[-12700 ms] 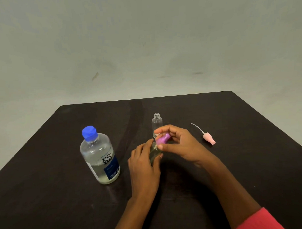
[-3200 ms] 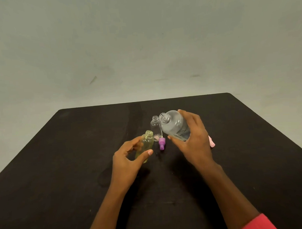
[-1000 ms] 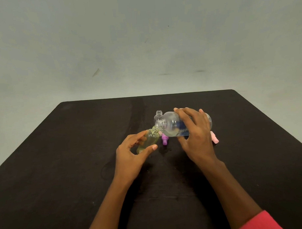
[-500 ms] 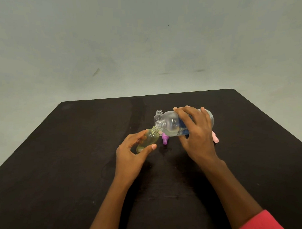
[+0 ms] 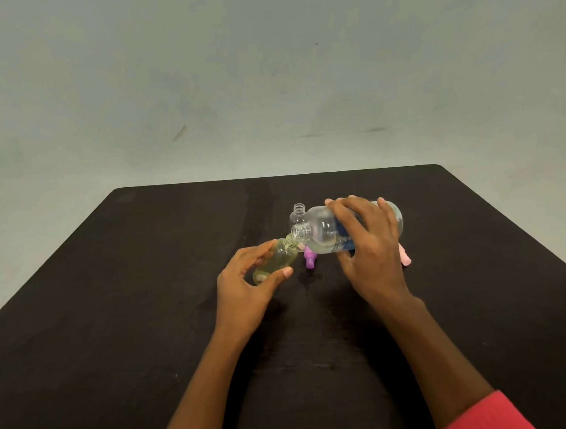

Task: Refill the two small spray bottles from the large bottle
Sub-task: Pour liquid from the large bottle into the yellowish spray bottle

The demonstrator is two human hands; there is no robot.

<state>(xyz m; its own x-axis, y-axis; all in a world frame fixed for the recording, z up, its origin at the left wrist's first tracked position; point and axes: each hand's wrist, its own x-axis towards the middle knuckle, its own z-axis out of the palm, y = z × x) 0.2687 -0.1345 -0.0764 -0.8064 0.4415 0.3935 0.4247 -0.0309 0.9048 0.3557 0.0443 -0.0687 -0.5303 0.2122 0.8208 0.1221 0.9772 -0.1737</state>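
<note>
My right hand point(image 5: 371, 246) grips the large clear bottle point(image 5: 324, 232), uncapped and tipped almost level, its open mouth pointing left. That mouth meets the neck of a small yellowish spray bottle point(image 5: 278, 257), which my left hand point(image 5: 245, 286) holds tilted toward it. A second small clear bottle point(image 5: 297, 215) stands upright and open just behind the two mouths. A purple spray cap point(image 5: 310, 261) lies on the table under the large bottle. A pink spray cap point(image 5: 405, 258) shows partly behind my right hand.
Everything sits on a dark table point(image 5: 118, 316) whose far edge runs in front of a pale wall. A small wet patch point(image 5: 309, 279) lies on the table between my hands. The large bottle's blue cap is not in view.
In the last second the large bottle has tipped slightly further toward level, its mouth staying on the yellowish bottle's neck. Both hands stay almost where they were.
</note>
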